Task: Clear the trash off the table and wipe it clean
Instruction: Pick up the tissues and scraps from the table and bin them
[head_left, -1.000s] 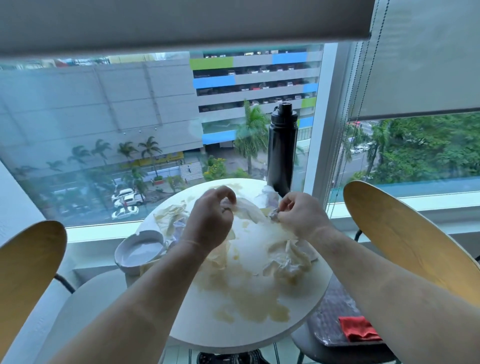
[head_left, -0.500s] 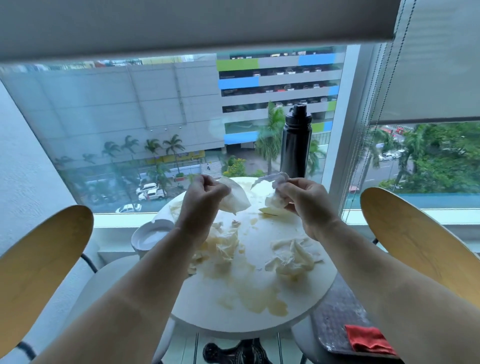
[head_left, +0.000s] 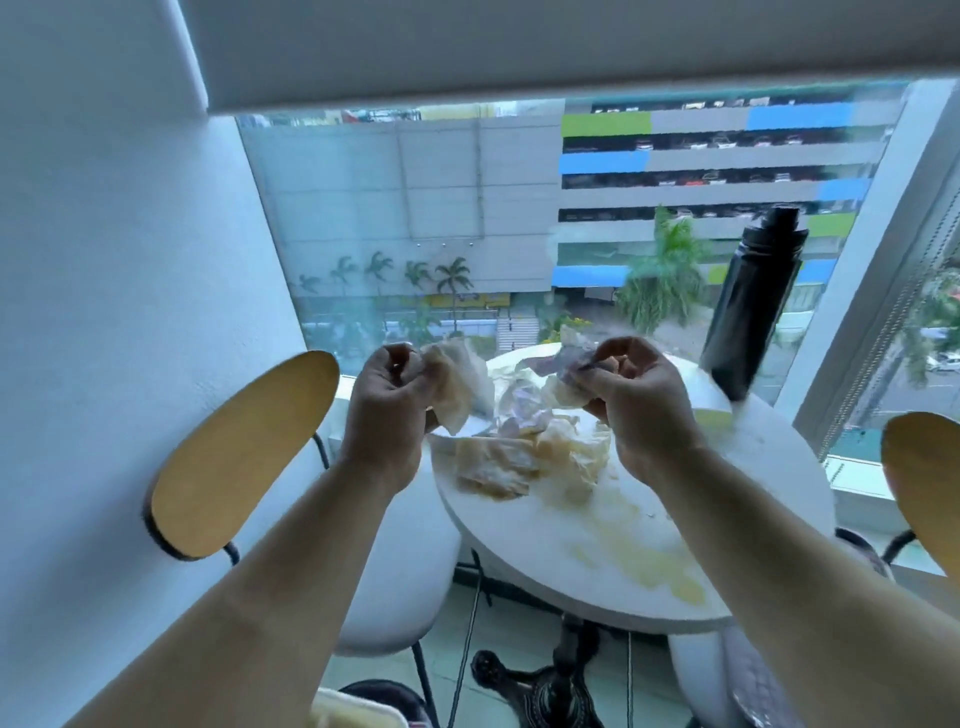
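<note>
My left hand (head_left: 387, 402) holds a crumpled, stained tissue (head_left: 460, 382) lifted above the left edge of the round white table (head_left: 727, 597). My right hand (head_left: 641, 400) grips another wad of tissue and wrapper (head_left: 569, 371) above the table's far side. Between and below the hands, more soiled tissues (head_left: 530, 454) lie in a heap on the tabletop. A yellowish spill (head_left: 639, 558) spreads over the table's near right part.
A tall black bottle (head_left: 748, 306) stands at the table's far right by the window. Wooden chair backs are at left (head_left: 239, 452) and right (head_left: 930, 483). A white wall (head_left: 119, 312) is close on the left. The black table base (head_left: 550, 680) sits on tiled floor.
Both hands lifted tissues off the table and now hold them higher and further apart. The view swung left, so the table and bottle sit further right.
</note>
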